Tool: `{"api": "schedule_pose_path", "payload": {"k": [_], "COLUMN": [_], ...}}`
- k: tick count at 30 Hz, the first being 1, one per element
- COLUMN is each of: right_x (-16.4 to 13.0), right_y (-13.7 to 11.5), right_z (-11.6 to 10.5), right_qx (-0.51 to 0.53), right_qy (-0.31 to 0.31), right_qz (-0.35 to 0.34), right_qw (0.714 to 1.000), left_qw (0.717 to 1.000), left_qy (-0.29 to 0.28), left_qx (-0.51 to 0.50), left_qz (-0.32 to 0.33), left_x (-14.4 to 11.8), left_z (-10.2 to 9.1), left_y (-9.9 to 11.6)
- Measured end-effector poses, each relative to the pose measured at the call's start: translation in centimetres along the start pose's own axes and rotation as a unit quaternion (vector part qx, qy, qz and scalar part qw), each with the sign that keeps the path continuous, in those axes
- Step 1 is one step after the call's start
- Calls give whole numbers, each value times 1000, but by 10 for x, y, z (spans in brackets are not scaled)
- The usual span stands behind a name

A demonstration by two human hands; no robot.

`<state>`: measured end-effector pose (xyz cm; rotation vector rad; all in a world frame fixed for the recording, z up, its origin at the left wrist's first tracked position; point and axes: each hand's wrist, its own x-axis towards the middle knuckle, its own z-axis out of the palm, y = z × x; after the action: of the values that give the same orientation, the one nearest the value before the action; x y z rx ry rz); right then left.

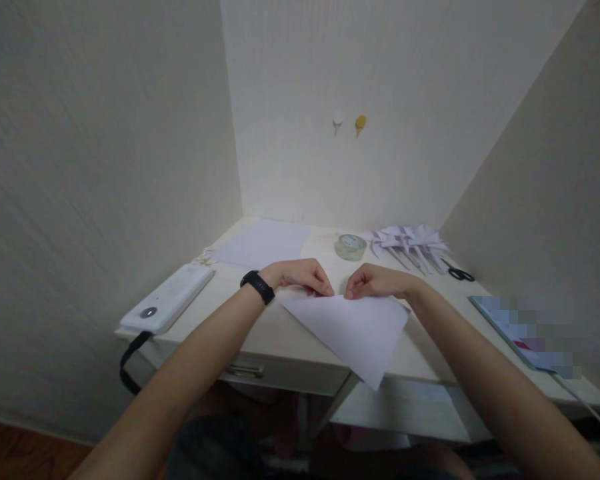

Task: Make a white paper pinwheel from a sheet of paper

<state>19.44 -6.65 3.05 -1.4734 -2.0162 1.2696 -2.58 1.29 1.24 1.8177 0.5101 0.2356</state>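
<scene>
A blurred patch is covering most of the flat item (525,333) at the table's (260,327) right edge, so it is hard to make out. The fingertips of both hands are hiding part of the paper's (353,330) top edge. The left hand (300,275) and right hand (375,281) are each pinching that edge, grips clamped on the paper. The paper is lying at the table's front edge, its lower corner pointing past the edge toward the person, long axis running along the top fold.
</scene>
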Motion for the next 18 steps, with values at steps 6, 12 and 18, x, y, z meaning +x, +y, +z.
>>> {"api": "schedule_pose_path", "payload": {"k": [6,12,18], "right_x": [-2,-3,-4], "right_y": [7,6,12], "right_z": [0,-2,-13], "right_qx": [4,-45,-80], "right_qy": [37,20,-8], "right_qz": [-13,-38,-10], "right_qw": [999,998,997], "left_qw": [995,996,998], "left_qy": [-12,18,8], "left_qx": [92,82,61], "left_qz": [44,36,22], "left_x": [6,8,9], "left_z": [8,14,8], "left_y": [-5,-4,-8]}}
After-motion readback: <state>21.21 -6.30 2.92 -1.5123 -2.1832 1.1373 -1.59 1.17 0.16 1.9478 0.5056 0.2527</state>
